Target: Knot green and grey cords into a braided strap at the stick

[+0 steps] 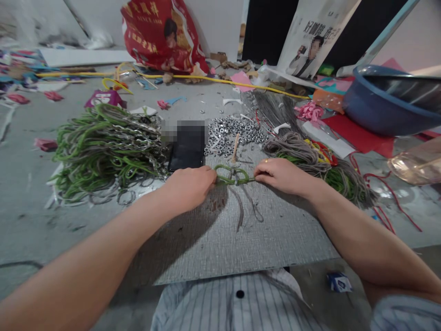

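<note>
A green cord (223,179) lies looped around a small upright wooden stick (236,148), with grey cord ends (239,209) trailing toward me on the board. My left hand (198,184) pinches the loop's left end. At the right end, my right hand (277,174) pinches the cord between thumb and fingers. Just behind my left hand lies a black phone (188,149). A pile of small metal nuts (237,128) spreads behind the stick. Left of the phone sits a heap of green and grey cords with metal chains (103,151).
Bundled grey and green cords (296,149) lie beyond my right hand. A blue basin (389,105) stands at the far right, near red paper (361,135). At the back are a red bag (161,37) and a yellow cable (220,80). The grey board (268,243) ends before my lap.
</note>
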Motion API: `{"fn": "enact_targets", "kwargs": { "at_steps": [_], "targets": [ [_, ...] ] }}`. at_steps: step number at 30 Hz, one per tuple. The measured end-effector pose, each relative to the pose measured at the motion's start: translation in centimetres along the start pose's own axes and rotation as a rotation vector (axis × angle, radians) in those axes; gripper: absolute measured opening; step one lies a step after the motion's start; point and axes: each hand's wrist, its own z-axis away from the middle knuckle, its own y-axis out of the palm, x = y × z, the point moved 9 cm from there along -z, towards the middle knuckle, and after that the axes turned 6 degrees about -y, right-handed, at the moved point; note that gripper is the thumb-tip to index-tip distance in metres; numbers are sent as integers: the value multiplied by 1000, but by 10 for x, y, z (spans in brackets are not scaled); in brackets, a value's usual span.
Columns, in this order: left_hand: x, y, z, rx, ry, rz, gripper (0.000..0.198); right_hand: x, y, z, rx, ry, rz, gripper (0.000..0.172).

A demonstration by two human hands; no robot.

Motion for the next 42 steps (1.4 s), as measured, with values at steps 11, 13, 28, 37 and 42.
{"fn": "enact_targets", "kwargs": {
  "at_steps": [11,13,28,37,42],
  "targets": [
    [9,-3,6,29,-25,-6,19,-22,-9,13,53,79,200,8],
    [9,-2,6,34,-13,-3,19,-22,-11,14,44,95,257,9],
    [-25,-14,-2,-284,120,461,22,29,5,-7,-214,-97,-4,13],
    [-23,-5,-11,-257,49,383,22,30,6,-8,-197,-117,8,14],
    [-17,-8,-11,-253,72,463,15,19,3,-5,-190,-50,31,15]
  ]
}}
